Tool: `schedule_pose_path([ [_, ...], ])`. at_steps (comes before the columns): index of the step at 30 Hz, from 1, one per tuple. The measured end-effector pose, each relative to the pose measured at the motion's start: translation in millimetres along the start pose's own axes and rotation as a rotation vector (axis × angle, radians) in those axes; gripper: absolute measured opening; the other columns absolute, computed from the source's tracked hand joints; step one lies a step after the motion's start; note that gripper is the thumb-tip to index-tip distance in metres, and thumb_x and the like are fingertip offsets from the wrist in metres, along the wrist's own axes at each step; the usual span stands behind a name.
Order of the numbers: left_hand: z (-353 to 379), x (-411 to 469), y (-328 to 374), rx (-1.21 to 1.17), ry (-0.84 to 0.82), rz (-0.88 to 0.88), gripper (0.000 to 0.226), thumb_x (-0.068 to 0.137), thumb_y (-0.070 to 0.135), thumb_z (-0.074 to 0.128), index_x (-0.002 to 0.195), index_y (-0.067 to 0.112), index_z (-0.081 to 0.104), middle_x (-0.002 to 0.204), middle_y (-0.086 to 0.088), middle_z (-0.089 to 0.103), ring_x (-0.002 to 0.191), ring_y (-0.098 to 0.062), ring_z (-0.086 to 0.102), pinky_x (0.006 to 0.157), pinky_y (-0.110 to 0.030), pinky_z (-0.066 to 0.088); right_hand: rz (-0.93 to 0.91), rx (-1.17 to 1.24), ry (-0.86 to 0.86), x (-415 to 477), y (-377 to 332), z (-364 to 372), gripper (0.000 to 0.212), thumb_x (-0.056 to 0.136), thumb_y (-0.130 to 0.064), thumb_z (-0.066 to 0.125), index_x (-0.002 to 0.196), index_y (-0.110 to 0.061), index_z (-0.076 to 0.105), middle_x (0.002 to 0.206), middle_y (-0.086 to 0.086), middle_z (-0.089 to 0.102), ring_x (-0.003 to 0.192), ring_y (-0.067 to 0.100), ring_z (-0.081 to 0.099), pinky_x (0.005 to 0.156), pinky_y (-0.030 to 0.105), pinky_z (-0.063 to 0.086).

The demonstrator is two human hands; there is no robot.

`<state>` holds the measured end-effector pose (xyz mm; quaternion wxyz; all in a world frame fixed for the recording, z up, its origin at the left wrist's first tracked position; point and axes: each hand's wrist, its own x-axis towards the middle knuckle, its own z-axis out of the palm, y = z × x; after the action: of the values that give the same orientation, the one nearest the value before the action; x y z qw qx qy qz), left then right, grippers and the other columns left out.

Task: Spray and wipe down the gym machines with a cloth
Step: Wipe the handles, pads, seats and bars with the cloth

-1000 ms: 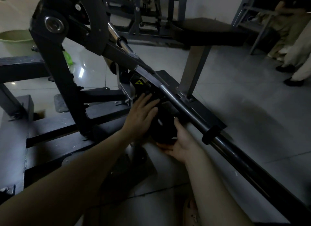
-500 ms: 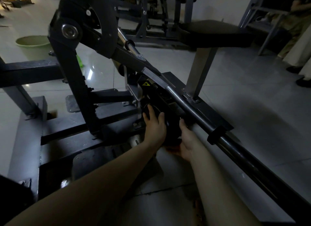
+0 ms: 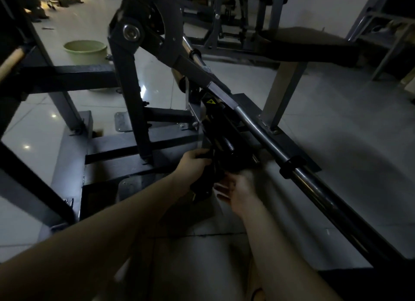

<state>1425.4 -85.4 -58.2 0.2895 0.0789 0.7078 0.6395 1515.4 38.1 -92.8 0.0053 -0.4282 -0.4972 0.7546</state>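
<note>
While the left hand [image 3: 194,164] grips a dark object [image 3: 202,185], the right hand [image 3: 239,189] spreads open.

The machine frame [image 3: 132,94] in front of you was metal under dark matt paint, faintly grainy on the base beams. Its long bar [image 3: 253,125] was bare polished steel, smooth and bright, ringed by a dull black collar [image 3: 289,167] that looked like plastic or rubber. The pivot bolt [image 3: 131,32] shone like chrome. The seat pad [image 3: 310,45] wore a matt black covering. The floor tiles [image 3: 157,83] were glossy and mirrored the lights. The bucket [image 3: 85,51] was smooth pale green plastic. The dark cloth [image 3: 202,184] your left hand [image 3: 193,166] gripped looked soft and matt; the dimness hid its weave.
</note>
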Motion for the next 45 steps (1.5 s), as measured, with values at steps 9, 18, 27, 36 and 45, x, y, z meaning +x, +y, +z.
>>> schedule_pose_path([
  [9, -87.5, -37.7, -13.0, -0.036, -0.122, -0.199, 0.031, 0.1, 0.011, 0.052, 0.124, 0.018, 0.07, 0.12, -0.011, 0.073, 0.109, -0.028, 0.071, 0.092, -0.043, 0.056, -0.091, -0.106, -0.398, -9.1, 19.9, 31.4, 0.02, 0.097, -0.01, 0.065, 0.116, -0.015, 0.066, 0.105, 0.013, 0.071, 0.089, 0.028, 0.066, 0.078, 0.041, 0.054],
  [18, -115.8, -36.5, -45.4, 0.027, -0.173, -0.217, 0.047, 0.081, 0.027, 0.083, 0.124, 0.016, 0.069, 0.121, -0.012, 0.072, 0.107, -0.027, 0.072, 0.085, -0.036, 0.058, -0.082, -0.286, -0.407, -13.7, 22.4, 62.5, 0.013, 0.099, -0.005, 0.062, 0.091, -0.009, 0.071, 0.085, 0.007, 0.07, 0.064, 0.012, 0.063, 0.055, 0.024, 0.055],
  [27, -133.4, -11.0, -44.4, 0.009, -0.05, -0.156, 0.019, 0.094, 0.012, 0.063, 0.112, 0.01, 0.069, 0.113, -0.014, 0.07, 0.1, -0.028, 0.07, 0.08, -0.038, 0.056, -0.04, -0.222, -0.452, 1.2, 11.1, 83.5, 0.032, 0.092, -0.004, 0.071, 0.123, -0.008, 0.063, 0.111, 0.012, 0.068, 0.095, 0.023, 0.069, 0.062, 0.031, 0.059],
  [36, -151.2, 12.4, -45.1, 0.333, 0.044, 0.011, 0.021, 0.1, 0.006, 0.058, 0.11, 0.017, 0.074, 0.095, 0.007, 0.071, 0.09, -0.006, 0.068, 0.067, -0.012, 0.049, -0.273, -0.542, -0.313, 32.3, -0.7, 103.1, 0.005, 0.089, -0.006, 0.074, 0.091, -0.01, 0.072, 0.064, -0.003, 0.069, 0.064, 0.015, 0.062, 0.057, 0.026, 0.048],
  [45, -171.2, 17.0, -19.7, 0.66, 0.349, 0.571, 0.02, 0.099, 0.012, 0.055, 0.116, 0.014, 0.067, 0.109, 0.0, 0.069, 0.099, -0.014, 0.065, 0.09, -0.035, 0.056, -0.792, -0.501, -0.235, 51.5, -29.2, 133.0, 0.024, 0.091, 0.0, 0.07, 0.085, -0.023, 0.066, 0.087, -0.003, 0.069, 0.083, 0.007, 0.065, 0.072, 0.011, 0.049],
])
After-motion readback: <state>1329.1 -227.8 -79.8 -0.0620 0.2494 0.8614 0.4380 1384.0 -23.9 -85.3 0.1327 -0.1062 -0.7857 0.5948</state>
